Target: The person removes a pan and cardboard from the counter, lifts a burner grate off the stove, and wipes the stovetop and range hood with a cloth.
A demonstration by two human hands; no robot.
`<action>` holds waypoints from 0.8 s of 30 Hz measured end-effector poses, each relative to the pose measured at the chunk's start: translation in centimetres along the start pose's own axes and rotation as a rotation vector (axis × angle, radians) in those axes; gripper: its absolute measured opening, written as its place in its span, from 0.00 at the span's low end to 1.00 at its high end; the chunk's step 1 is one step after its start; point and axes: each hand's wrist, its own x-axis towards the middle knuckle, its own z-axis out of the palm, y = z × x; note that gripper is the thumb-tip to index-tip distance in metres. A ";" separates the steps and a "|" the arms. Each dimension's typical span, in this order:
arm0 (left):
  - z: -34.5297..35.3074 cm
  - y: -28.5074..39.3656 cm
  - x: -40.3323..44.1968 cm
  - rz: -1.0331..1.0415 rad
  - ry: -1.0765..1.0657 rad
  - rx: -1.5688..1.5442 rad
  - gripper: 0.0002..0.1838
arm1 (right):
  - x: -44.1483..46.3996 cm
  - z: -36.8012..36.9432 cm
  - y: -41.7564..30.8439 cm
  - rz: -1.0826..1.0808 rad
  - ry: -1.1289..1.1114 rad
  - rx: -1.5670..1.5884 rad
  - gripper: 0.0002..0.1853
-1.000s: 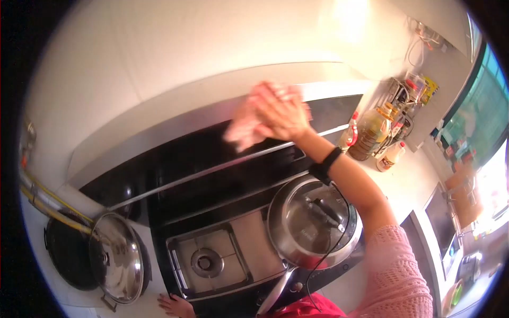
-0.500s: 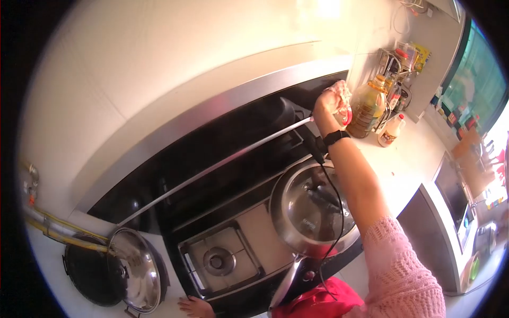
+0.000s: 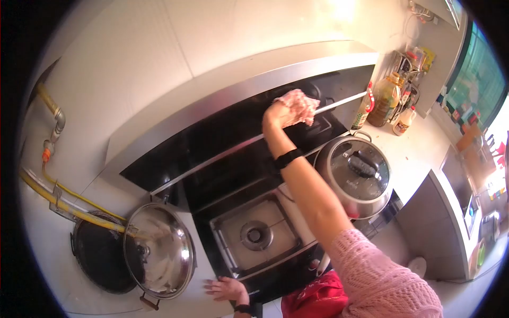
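My right hand (image 3: 280,115) grips a crumpled pink cloth (image 3: 300,106) and presses it against the black range hood panel (image 3: 233,124), by the long metal strip (image 3: 339,102) that crosses it. Part of the fingers is hidden by the cloth. Down at the stove's front left corner, my left hand (image 3: 229,290) rests with fingers spread on the white counter (image 3: 199,297). Between the two hands lies the gas burner (image 3: 256,235). A pan with a glass lid (image 3: 358,169) sits on the right side of the stove, beneath my right forearm.
At the left, a shiny steel lid or pan (image 3: 167,254) leans by a dark pan (image 3: 101,257), below yellow gas pipes (image 3: 79,212). An oil jug (image 3: 386,103), a red-capped bottle (image 3: 362,114) and a small bottle (image 3: 404,121) stand at the back right beside a spice rack (image 3: 405,66).
My right hand has moved left along the hood with the cloth, away from the bottles. More of my left hand now shows, and the view has shifted.
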 end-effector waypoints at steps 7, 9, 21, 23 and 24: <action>-1.9 0.0 -0.2 0.005 -0.014 -0.135 0.33 | -22.5 -7.1 11.7 -0.348 -0.144 1.504 0.24; -2.6 0.1 -0.3 -0.004 -0.021 -0.155 0.33 | -27.9 -9.8 14.2 -0.301 -0.692 1.709 0.39; -1.4 -0.2 -0.4 0.027 0.064 -0.045 0.32 | -2.1 -0.7 2.6 -0.123 -0.349 2.523 0.34; -2.4 0.2 -1.1 -0.003 0.041 0.009 0.32 | 4.5 1.6 -1.2 -0.172 0.018 1.766 0.29; -0.3 -0.1 -0.6 0.002 0.118 0.003 0.32 | 8.0 2.8 -3.4 -0.182 0.159 1.377 0.27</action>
